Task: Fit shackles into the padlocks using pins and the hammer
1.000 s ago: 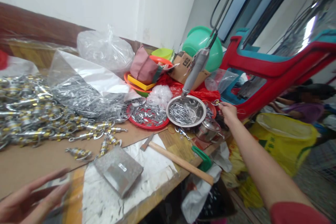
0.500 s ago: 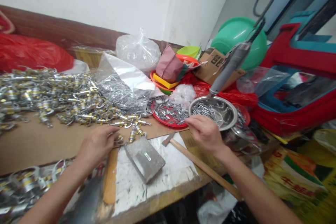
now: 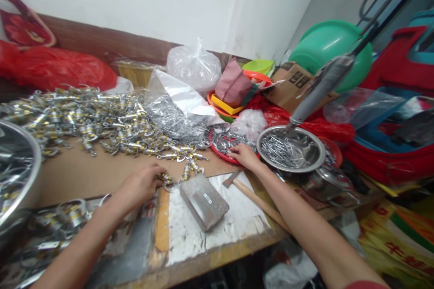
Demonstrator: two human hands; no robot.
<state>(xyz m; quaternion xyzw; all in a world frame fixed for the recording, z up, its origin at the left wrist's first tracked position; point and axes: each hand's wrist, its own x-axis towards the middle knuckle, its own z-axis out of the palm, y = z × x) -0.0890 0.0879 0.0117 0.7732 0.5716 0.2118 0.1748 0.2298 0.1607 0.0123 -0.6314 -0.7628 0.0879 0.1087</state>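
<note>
My left hand (image 3: 140, 185) rests on the brown cardboard with its fingers closed on a small silver-and-gold metal clasp (image 3: 167, 179). A big heap of the same clasps (image 3: 84, 119) lies just beyond it. My right hand (image 3: 244, 155) reaches into the red tray (image 3: 220, 151) of small metal parts, fingers curled down among them; what they hold is hidden. Between my hands lies a grey metal block (image 3: 204, 201). A wooden-handled hammer (image 3: 257, 201) runs under my right forearm.
A steel bowl (image 3: 290, 149) of thin metal pins stands right of the red tray, with a grey power tool (image 3: 318, 88) hanging above it. Plastic bags (image 3: 193, 67), a green basin (image 3: 330, 47), a cardboard box (image 3: 294, 81) and a steel basin (image 3: 15, 176) crowd the bench.
My right hand has moved left from the steel bowl's rim into the red tray. My left hand has closed on a clasp. The view has swung left.
</note>
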